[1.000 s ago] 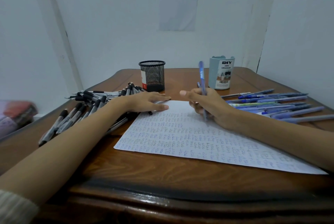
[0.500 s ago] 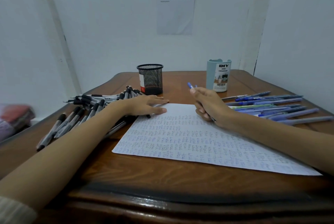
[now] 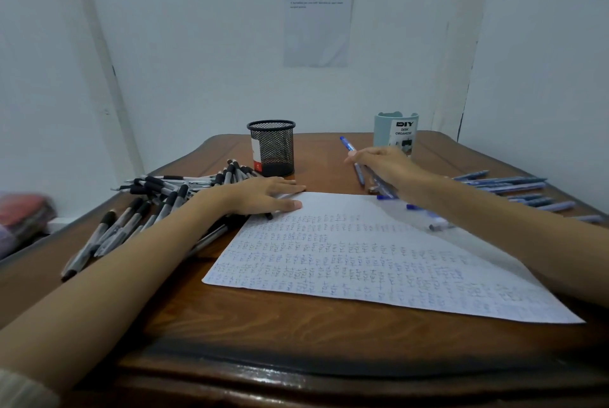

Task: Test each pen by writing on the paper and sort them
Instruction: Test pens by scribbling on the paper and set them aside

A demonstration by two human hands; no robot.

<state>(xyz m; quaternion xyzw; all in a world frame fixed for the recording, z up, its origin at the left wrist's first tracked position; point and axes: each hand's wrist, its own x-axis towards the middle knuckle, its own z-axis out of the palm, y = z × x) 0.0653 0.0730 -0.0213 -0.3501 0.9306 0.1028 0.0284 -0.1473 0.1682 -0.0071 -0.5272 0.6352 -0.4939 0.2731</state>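
The blue pen point(image 3: 347, 144) is a little right of the frame's centre, above the paper point(image 3: 362, 259), pinched by the right hand point(image 3: 384, 165). The left hand point(image 3: 263, 195) lies flat with straight fingers on the paper's upper left corner, beside black pens point(image 3: 148, 206) on the table point(image 3: 263, 335).

I see two arms and no other part of the person. The left forearm point(image 3: 131, 276) is bare up to a pale cream sleeve point(image 3: 19, 391) of ribbed knit, visible at the lower left corner. The right forearm point(image 3: 510, 220) is bare to the edge of view. The left hand point(image 3: 263, 196) and right hand point(image 3: 385, 165) are uncovered.
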